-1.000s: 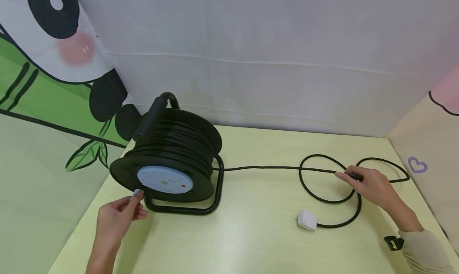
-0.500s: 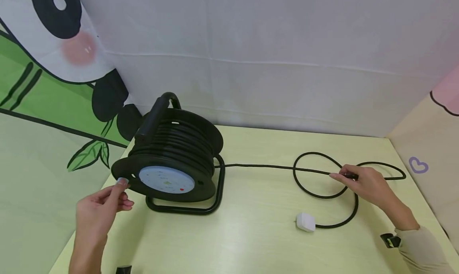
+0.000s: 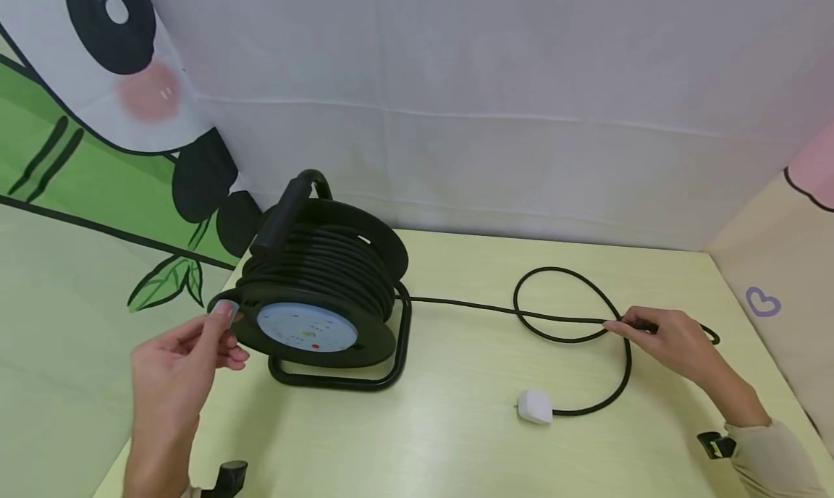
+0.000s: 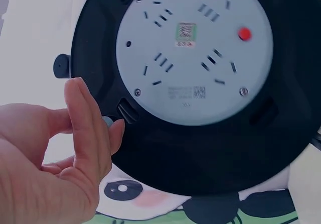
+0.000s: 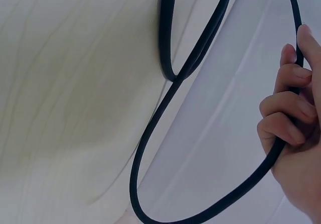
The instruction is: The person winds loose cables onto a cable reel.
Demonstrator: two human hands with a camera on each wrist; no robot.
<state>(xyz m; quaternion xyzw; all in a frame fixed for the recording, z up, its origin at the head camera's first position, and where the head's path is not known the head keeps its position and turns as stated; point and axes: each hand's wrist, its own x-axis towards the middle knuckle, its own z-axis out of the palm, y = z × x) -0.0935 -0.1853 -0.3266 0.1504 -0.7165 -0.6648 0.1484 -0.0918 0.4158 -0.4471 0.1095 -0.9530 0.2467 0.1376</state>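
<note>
A black cable reel (image 3: 313,266) stands on the table at the left, thick with wound cable. Its front disc carries a pale socket panel (image 4: 195,48) with a small red button. My left hand (image 3: 172,382) pinches the left edge of the reel's front flange between thumb and fingers. From the reel a black cable (image 3: 462,305) runs right, into my right hand (image 3: 677,346), which grips it with curled fingers, as the right wrist view also shows. Beyond that grip the cable makes a loose loop and ends in a white plug (image 3: 536,407) lying on the table.
The reel rests on a black tubular stand (image 3: 339,383) with a carrying handle (image 3: 287,208) on top. Behind the pale table (image 3: 423,440) rises a white cloth backdrop (image 3: 489,150). Panels with printed drawings border the left and right sides.
The reel has turned, its red button shifting left and down. My left hand has moved left and up along the rim. The plug and cable loop have slid left, and the far-right loop has shrunk.
</note>
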